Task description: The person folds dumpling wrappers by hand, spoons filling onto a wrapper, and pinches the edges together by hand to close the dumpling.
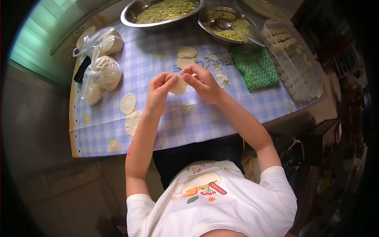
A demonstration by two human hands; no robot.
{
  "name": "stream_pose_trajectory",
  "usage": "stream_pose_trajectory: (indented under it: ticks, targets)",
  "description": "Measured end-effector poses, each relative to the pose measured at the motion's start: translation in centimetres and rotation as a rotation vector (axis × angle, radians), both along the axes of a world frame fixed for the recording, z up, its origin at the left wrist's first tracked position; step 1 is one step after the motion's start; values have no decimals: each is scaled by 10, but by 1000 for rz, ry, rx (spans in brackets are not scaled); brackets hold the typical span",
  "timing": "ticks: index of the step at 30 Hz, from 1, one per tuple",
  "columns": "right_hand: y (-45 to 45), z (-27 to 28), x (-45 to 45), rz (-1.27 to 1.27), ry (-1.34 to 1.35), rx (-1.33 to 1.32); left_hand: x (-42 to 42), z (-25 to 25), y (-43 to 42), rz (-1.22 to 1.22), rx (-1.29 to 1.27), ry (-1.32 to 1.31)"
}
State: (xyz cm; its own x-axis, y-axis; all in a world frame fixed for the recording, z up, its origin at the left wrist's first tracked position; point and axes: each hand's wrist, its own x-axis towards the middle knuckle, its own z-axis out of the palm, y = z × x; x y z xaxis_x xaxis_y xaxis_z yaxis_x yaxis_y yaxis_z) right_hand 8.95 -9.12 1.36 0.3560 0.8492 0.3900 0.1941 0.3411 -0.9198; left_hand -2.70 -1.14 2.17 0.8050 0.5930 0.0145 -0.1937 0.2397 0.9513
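Note:
Between my two hands, above the middle of the checkered tablecloth, is a round dough wrapper (179, 85). My left hand (161, 87) pinches its left edge with the thumb on the near face. On the opposite edge, my right hand (200, 83) has its thumb and fingers closed on the wrapper. Whether any filling lies inside cannot be seen. Just beyond my hands, two overlapping dough wrappers (187, 52) lie on the cloth. Two more wrappers (128, 104) rest beside my left forearm, one partly covered by it.
A large metal bowl of chopped green filling (123, 15) stands at the back, beside a smaller bowl (205, 28) with a spoon (252, 40). Right are a green cloth (256, 68) and a plastic tray of dumplings (302, 81). Bagged dough (107, 73) sits left. Filling scraps (222, 79) dot the tablecloth (177, 126).

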Motion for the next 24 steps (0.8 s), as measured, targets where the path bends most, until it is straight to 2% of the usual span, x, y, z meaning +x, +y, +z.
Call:
stream_pose_trajectory:
  ticks: [4, 7, 10, 11, 13, 17, 22, 24]
  targets:
    - [-2, 2, 4, -2, -135, -86, 1, -6, 2, -4, -42, -8]
    - [-6, 7, 6, -13, -201, -124, 4, -1, -2, 10, -7, 84]
    - [-6, 3, 8, 12, -296, -92, 9, 11, -12, 91, 162, 48]
    - [-6, 2, 8, 24, -335, -71, 7, 11, -9, 40, 182, 62]
    - [-7, 5, 4, 27, -216, -110, 0, 8, 2, -64, 223, 92]
    - [-1, 2, 2, 88, -14, -39, -4, 10, 3, -8, 200, 87]
    - [-2, 2, 4, 64, -174, -111, -1, -4, 7, 23, 43, -59]
    - [-4, 3, 6, 31, -226, -121, 1, -4, 5, 27, 30, -41]
